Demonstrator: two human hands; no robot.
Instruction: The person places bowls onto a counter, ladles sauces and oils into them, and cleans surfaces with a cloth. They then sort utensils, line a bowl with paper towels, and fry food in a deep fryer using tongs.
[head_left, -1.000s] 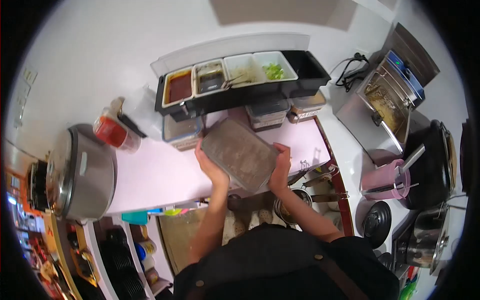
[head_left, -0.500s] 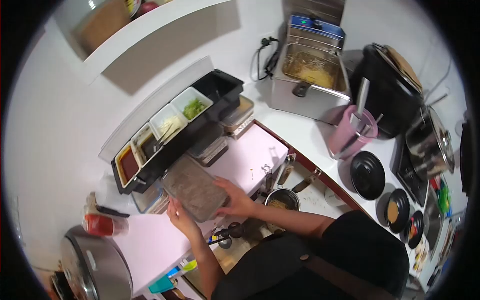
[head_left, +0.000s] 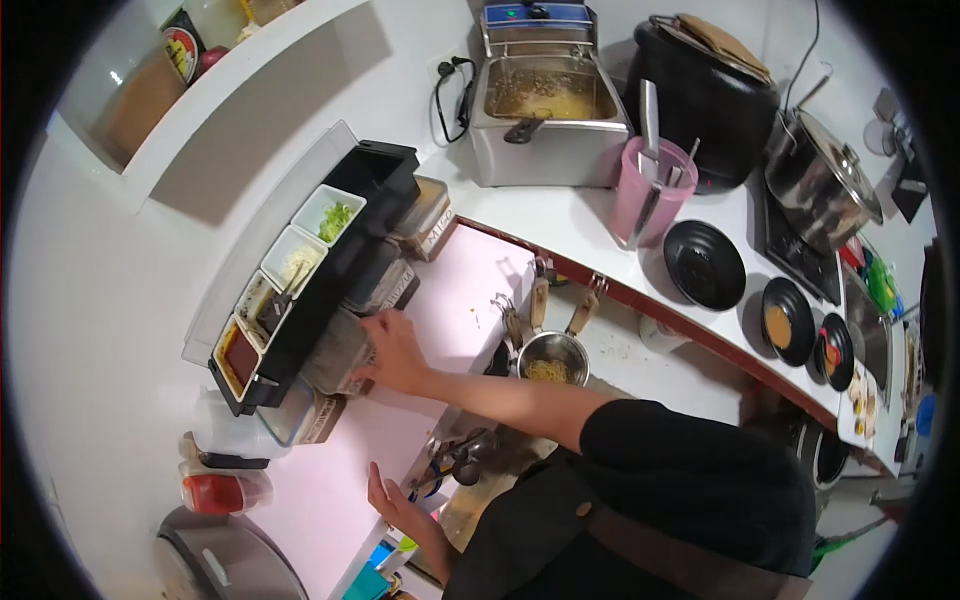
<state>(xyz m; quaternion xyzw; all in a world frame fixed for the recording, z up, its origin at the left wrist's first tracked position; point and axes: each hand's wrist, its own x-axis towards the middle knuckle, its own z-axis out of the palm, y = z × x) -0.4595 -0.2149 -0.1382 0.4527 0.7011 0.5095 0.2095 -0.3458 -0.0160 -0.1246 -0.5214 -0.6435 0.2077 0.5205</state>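
Observation:
My right hand has its fingers on the near end of a lidded plastic container, which sits partly under the black topping rack. Beside it stand a dark-lidded container and a blue-rimmed one. Lower down, my left hand is held over the counter's edge with its fingers stretched and nothing in it. The rack holds white tubs of chopped greens and a pale shredded topping, and a tub of dark red sauce.
A fryer stands at the back, beside a pink utensil jug and a large black pot. Black bowls line the right counter. A strainer with noodles hangs near the pink counter's edge. A red-filled container is at left.
The lidded container has moved from between both hands to under the rack, among the others. My left hand has let go and drawn back. The view has shifted to the right.

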